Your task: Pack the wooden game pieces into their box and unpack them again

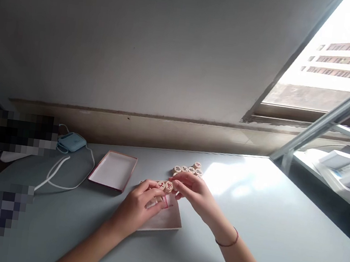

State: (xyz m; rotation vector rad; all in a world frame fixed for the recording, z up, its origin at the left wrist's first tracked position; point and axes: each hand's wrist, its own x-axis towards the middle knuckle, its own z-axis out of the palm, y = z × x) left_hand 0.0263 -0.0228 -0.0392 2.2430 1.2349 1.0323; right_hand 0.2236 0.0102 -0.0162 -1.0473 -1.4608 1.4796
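Observation:
Several round wooden Chinese chess pieces (168,186) with red characters stand in the far part of a shallow open box (168,220). My left hand (140,201) reaches over the box from the left, its fingers and thumb curved around pieces that it partly covers. From the right comes my right hand (191,191), thumb and fingers drawn together at the rightmost red piece; its fingertips are partly hidden. Just beyond it, a cluster of more pieces (184,169), mostly with dark characters, lies on the table.
The box's lid (113,169) lies inside-up on the grey table (245,235), left of the box. Further left are a white cable (86,179) and a light blue device (72,141). A wall (139,57) stands behind, with a metal frame post (317,128) at right.

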